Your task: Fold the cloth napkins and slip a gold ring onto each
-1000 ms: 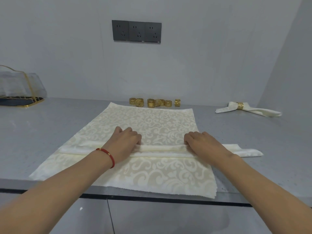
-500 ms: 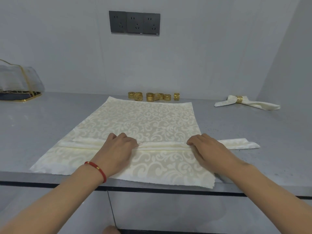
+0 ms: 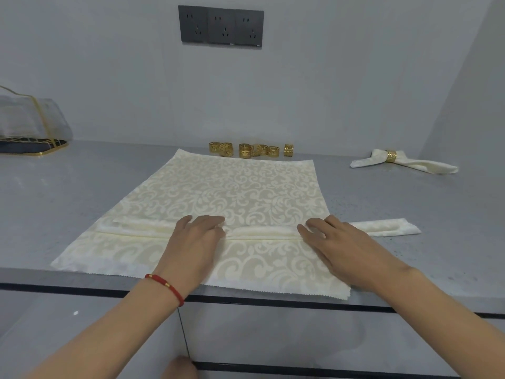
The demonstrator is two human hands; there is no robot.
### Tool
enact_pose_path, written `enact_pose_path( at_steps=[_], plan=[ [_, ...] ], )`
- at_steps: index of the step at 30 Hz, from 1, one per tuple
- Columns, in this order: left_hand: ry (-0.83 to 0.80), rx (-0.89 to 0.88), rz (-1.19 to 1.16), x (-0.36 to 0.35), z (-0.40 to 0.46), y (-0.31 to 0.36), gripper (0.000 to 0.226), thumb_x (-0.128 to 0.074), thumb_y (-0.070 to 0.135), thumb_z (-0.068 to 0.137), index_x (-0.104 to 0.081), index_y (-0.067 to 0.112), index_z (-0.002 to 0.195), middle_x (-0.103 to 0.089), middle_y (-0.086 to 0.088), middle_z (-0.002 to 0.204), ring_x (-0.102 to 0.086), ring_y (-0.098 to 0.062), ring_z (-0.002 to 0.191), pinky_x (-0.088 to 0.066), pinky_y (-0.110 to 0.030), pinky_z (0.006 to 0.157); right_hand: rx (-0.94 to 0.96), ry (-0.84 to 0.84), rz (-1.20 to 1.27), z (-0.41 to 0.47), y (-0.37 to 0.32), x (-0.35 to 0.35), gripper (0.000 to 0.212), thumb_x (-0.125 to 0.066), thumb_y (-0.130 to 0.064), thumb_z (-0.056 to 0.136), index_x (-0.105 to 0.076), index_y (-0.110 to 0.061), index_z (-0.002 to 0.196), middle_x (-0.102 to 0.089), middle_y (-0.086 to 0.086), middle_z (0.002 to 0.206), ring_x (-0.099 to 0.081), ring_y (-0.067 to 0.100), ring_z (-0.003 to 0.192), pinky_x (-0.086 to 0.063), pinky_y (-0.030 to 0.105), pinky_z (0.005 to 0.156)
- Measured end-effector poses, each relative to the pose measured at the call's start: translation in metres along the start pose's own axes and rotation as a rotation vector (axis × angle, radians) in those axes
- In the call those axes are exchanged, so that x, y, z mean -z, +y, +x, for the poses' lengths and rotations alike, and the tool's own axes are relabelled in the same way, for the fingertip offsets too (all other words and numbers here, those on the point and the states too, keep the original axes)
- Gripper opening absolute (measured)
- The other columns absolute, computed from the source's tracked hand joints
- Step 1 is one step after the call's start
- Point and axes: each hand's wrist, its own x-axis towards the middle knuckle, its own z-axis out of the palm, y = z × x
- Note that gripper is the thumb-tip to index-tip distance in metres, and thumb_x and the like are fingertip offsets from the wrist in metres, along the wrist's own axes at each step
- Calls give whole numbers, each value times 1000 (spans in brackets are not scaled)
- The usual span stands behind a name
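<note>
A cream damask napkin [image 3: 246, 187] lies spread on the grey counter [image 3: 68, 192], with a narrow pleated fold [image 3: 262, 231] running across it near me. The fold's end [image 3: 388, 227] sticks out past the napkin's right edge. My left hand [image 3: 191, 242], with a red bracelet at the wrist, rests on the fold left of centre, fingers lying over it. My right hand [image 3: 341, 247] presses flat on the fold near the right edge. Several gold rings [image 3: 246, 150] stand in a row by the wall, just behind the napkin.
A folded napkin with a gold ring [image 3: 391, 155] on it lies at the back right. A gold-rimmed dark tray [image 3: 32, 146] with a clear cover sits at the far left. Dark wall sockets [image 3: 221, 26] are above. The napkin's near edge reaches the counter's front edge.
The fold and both hands have shifted slightly away from me on the napkin. The fingers, earlier curled at the fold's edge, now lie flatter over it.
</note>
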Motion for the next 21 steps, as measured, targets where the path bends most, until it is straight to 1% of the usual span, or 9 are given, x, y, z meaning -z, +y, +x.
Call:
enact_pose_path(
  at_steps=[2,4,5,7,12,14,17,19,21],
  plan=[
    [-35,-47,-8,-2,0,-2,39,-82,-10,48,-71,19,72,-74,0,100,-70,-22,88,-52,-40,89,18,-44,-43,1,-3,6,63,-47,-9,98,-27,-17,157,-43,2,143,-50,26,114,-46,40,94],
    [-83,-46,-1,-1,3,-1,43,-75,-15,46,-56,21,57,-58,9,69,-52,-16,58,-39,-22,64,9,-72,-103,4,-4,11,60,-42,-10,100,-25,-18,157,-44,2,142,-50,26,116,-41,43,99],
    [-99,-45,5,-1,4,-2,44,-72,-16,47,-49,21,54,-46,10,62,-40,-14,52,-29,-22,59,0,-96,-116,5,-4,13,59,-41,-11,101,-25,-18,157,-43,2,142,-49,26,116,-40,43,100],
    [-99,-50,2,-4,4,-3,41,-73,-14,51,-50,19,55,-47,8,61,-43,-13,53,-34,-25,53,-12,-142,-115,8,-6,17,55,-40,-11,102,-27,-20,155,-43,1,142,-49,24,117,-43,41,96],
    [-21,-159,132,1,4,2,36,-75,-9,49,-58,19,65,-54,5,67,-52,-19,73,-45,-33,75,-53,-200,-104,10,-14,26,48,-38,-8,100,-34,-19,147,-44,-1,137,-50,22,111,-44,36,86],
    [-8,-183,157,7,7,6,39,-77,-8,45,-56,19,64,-51,4,63,-50,-19,68,-44,-33,72,-53,-203,-126,9,-19,26,50,-37,-7,99,-33,-15,148,-45,1,136,-50,23,110,-40,35,83],
    [-40,-114,158,18,11,11,56,-80,-7,41,-64,20,87,-42,8,62,-33,-15,54,-27,-26,51,-51,-206,-154,10,-21,27,51,-36,-7,99,-31,-12,150,-46,2,136,-51,24,109,-39,36,83],
    [-77,-105,157,23,15,12,74,-79,-5,47,-66,25,113,-37,9,67,-27,-14,58,-21,-26,49,-42,-227,-163,14,-19,33,49,-38,-9,99,-36,-13,148,-48,2,136,-52,23,109,-40,36,83],
    [-134,-149,190,25,18,13,70,-80,1,54,-65,31,115,-35,8,73,-27,-14,61,-15,-26,48,-54,-235,-169,23,-16,42,40,-42,-13,100,-51,-18,138,-52,1,134,-53,22,114,-44,36,89]
  ],
)
